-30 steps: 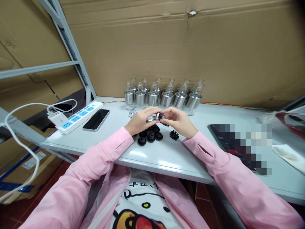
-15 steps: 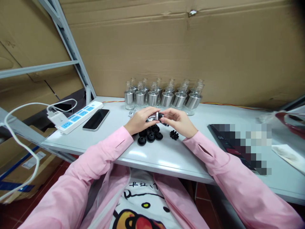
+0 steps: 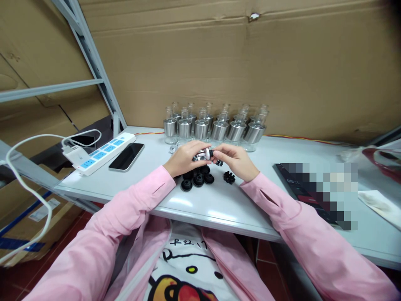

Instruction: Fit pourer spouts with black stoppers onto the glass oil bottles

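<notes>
My left hand is closed around a silver bottle pourer with a pale ring and a black end, held on its side above the table. At that black end, my right hand pinches with thumb and forefinger. Partly under my left hand lies a group of round black caps. A small cluster of black ribbed pieces rests below my right hand. Behind both hands stand rows of glass bottles with brushed metal sleeves, their necks uncovered.
On the left of the table are a phone and a white power strip with a plugged-in cable. A dark, partly blurred device lies at the right, beside a white paper. Cardboard closes off the back.
My right fingers have shifted and drawn together at the black end. The pourer has turned slightly, showing more of its ring. My left hand has barely moved.
</notes>
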A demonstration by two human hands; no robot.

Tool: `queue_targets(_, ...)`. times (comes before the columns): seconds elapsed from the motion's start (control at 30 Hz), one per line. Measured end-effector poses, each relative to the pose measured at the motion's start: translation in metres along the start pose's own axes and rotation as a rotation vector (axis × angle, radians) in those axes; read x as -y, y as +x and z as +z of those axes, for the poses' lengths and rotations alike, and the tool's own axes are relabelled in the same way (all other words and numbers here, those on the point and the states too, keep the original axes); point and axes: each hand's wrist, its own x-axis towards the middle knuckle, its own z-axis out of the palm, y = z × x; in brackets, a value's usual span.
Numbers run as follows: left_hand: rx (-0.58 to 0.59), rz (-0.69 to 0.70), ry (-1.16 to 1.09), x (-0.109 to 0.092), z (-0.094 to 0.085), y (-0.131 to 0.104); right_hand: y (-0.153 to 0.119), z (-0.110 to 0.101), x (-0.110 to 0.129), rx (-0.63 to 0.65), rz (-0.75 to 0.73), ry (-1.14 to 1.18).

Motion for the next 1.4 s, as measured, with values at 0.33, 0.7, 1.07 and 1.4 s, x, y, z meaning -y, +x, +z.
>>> queue_targets(0.33, -0.023, -0.015, -0.032, -0.006, -0.002, 0.001, 0.0, 0.001, 0.003, -0.019, 0.007, -0.031)
queue_targets(0.7, 0.016, -0.022, -0.068, -0.005, -0.002, 0.001, 0.001, 0.002, 0.0, 0.012, -0.022, -0.128)
queue_targets(1.07, 0.032, -0.031, -0.071, -0.006, -0.004, 0.002, 0.001, 0.006, 0.0, 0.002, 0.028, 0.088)
queue_targets(1.4, -0.067, 0.041, -0.04, -0.005, 0.001, 0.001, 0.001, 0.009, 0.005, 0.01, 0.054, 0.228)
